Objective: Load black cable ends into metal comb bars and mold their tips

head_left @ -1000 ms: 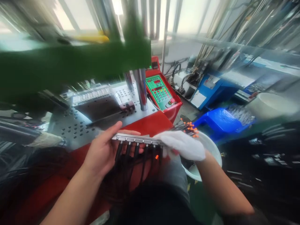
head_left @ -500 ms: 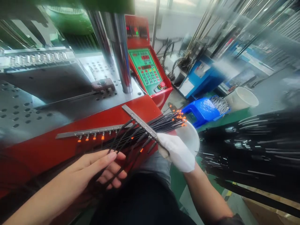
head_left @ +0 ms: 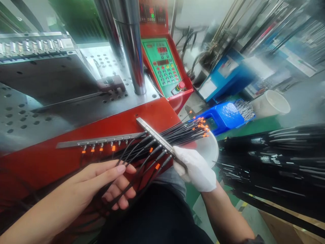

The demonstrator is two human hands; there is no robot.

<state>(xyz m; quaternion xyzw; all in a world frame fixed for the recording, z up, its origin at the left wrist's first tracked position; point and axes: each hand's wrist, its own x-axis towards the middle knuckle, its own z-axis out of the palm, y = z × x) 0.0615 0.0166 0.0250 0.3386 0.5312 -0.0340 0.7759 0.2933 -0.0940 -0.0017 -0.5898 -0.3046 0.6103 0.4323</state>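
Note:
My right hand (head_left: 195, 169), in a white glove, grips the near end of a slim metal bar (head_left: 154, 136). Several black cables with moulded ends are seated along this bar and hang down toward my left. My left hand (head_left: 116, 179) is bare, its thumb and forefinger pinched on the black cables (head_left: 132, 154) while the other fingers curl loosely beneath. Behind, a second metal bar (head_left: 96, 141) lies on the red ledge, with orange-tipped connectors along its edge. A bundle of black cables with orange caps (head_left: 200, 125) stretches under the held bar to the right.
A press with a perforated steel bed (head_left: 101, 61) and a chrome column (head_left: 130, 51) stands at left. Beside it is a red control box (head_left: 181, 78) with a green keypad. A blue bin (head_left: 220, 117), white buckets (head_left: 276, 103) and black cable bundles (head_left: 266, 162) are at right.
The view has shifted slightly, so the press and control box sit higher and farther right. Both hands keep their holds on the bar and cables, which show more sharply.

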